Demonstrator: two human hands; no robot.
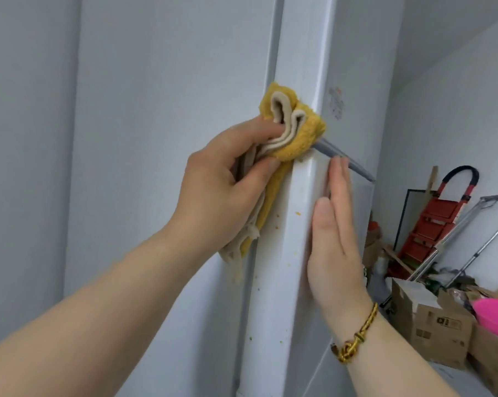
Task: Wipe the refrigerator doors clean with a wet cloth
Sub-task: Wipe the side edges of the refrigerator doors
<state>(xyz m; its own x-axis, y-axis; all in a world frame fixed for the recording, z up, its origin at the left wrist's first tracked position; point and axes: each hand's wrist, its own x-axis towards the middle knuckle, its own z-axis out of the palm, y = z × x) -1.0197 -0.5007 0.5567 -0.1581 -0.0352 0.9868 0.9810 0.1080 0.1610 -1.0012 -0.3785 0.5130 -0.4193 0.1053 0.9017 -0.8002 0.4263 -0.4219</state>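
Grip of left hand (222,181) on cloth (310,128)

— Where is the cloth?
— The left hand (222,179) grips the yellow cloth (282,133), bunched so its beige folds show, and presses it to the white side edge of the refrigerator door (282,282), right at the grey seam (342,157) between the upper and lower doors.
— And the other hand?
— The right hand (336,239) lies flat on the lower door's front, fingers straight, fingertips at the seam. A braided bracelet (356,335) circles its wrist.
— How does the edge look?
— Small yellow specks (297,213) dot it below the cloth.
— Anything off to the right?
— A red step ladder (433,222), cardboard boxes (433,328) and a pink bowl (496,313), well apart from the door.
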